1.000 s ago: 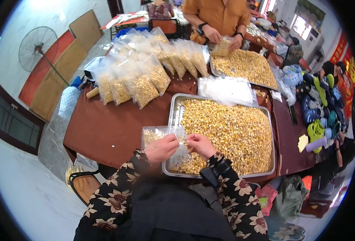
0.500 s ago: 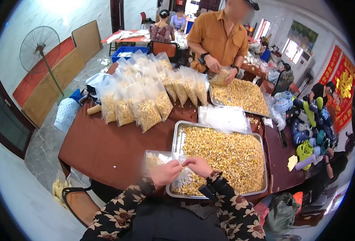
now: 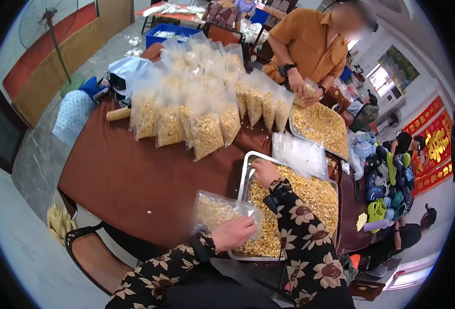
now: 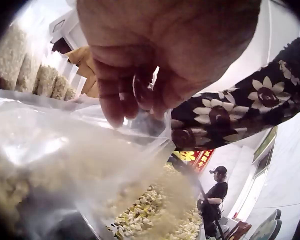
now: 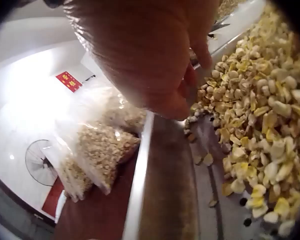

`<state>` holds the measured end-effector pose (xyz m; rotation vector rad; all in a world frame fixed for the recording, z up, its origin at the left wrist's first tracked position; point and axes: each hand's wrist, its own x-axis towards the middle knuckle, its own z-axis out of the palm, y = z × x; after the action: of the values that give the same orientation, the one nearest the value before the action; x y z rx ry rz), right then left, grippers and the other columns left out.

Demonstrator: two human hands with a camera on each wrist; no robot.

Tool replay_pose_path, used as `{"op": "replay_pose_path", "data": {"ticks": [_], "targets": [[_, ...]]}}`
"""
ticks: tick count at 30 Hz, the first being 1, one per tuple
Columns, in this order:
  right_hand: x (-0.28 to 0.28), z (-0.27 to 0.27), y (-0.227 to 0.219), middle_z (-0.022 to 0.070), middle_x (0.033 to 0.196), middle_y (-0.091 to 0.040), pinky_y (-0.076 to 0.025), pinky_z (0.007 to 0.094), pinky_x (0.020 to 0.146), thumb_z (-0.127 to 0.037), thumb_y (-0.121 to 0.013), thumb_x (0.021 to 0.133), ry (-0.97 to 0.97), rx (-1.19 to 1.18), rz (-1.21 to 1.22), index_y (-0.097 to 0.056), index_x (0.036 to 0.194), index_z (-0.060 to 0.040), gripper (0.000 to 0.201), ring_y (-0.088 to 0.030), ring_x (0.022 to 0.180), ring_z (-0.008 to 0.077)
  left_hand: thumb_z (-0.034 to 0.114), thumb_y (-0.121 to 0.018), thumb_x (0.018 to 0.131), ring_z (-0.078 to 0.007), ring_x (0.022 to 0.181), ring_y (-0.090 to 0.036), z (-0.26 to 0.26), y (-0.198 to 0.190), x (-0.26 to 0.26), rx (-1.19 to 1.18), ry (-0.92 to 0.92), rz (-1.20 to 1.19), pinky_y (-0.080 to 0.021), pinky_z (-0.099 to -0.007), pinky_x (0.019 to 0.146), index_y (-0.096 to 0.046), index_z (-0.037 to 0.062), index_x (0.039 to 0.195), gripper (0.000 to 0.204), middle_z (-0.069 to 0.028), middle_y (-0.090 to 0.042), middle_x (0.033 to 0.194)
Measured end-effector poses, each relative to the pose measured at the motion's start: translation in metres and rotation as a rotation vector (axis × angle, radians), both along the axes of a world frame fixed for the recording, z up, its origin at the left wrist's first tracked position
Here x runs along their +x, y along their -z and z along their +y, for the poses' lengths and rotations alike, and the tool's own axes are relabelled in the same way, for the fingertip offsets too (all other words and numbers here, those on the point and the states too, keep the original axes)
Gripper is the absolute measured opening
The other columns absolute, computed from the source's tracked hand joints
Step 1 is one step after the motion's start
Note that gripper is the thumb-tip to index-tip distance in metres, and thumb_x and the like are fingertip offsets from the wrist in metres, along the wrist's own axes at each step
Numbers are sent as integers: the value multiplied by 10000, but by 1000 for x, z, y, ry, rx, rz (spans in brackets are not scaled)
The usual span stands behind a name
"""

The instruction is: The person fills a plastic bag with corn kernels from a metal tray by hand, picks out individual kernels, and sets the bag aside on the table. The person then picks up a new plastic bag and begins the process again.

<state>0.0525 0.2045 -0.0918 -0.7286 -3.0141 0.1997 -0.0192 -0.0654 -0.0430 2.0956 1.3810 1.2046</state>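
Observation:
My left hand (image 3: 233,233) pinches the open end of a clear plastic bag (image 3: 214,208) partly filled with kernels, lying at the near left edge of the metal tray. The left wrist view shows the fingers of that hand (image 4: 140,95) curled on the film of the bag (image 4: 80,150). My right hand (image 3: 265,172) is over the tray's far left corner, fingers bent down by the kernels (image 3: 310,198). In the right wrist view, the right hand (image 5: 145,60) is beside the tray wall (image 5: 140,180); whether its fingertips hold anything is hidden.
Many filled bags (image 3: 207,131) stand at the table's back left. Empty bags (image 3: 299,154) lie behind the tray. Across the table, a person in an orange shirt (image 3: 310,44) handles a bag over a second tray of kernels (image 3: 320,129). A chair (image 3: 98,257) stands at the near left.
My right hand has left the bag and moved away to the tray's far corner. The left hand keeps its grip on the bag. The head view has shifted and tilted.

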Motion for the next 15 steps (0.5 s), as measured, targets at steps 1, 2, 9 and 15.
{"op": "replay_pose_path", "data": {"ticks": [1,2,9,15], "targets": [[0,-4,3,95,1132,-569,-424,437,873,-175,-587,725,53,42,-47,-628,1038,-139,318,-507,1049,314,100,-556,797,-278,816,-524,0,1,-1,18,13,-17,-467,-362,649,-466,55,861,119,-102,-450,863],[1,-10,5,93,1099,-566,-421,434,859,-220,-612,725,49,103,0,-617,1041,-153,322,-507,1029,316,103,-552,806,-281,814,-518,-1,2,-2,38,27,-33,-462,-364,652,-465,52,858,113,-106,-448,856],[48,-71,-10,79,1026,-549,-389,433,830,-274,-638,718,18,32,-220,-598,1023,-148,332,-491,1000,292,120,-549,817,-286,809,-511,-7,3,-4,6,69,-71,-455,-368,646,-463,44,845,118,-111,-447,845],[115,-126,-12,74,1099,-530,-326,432,922,-222,-625,723,-61,28,-245,-608,1061,-180,341,-473,1058,272,116,-563,807,-291,810,-512,-5,3,-6,11,70,-35,-466,-371,645,-489,47,842,107,-110,-462,848]]}}
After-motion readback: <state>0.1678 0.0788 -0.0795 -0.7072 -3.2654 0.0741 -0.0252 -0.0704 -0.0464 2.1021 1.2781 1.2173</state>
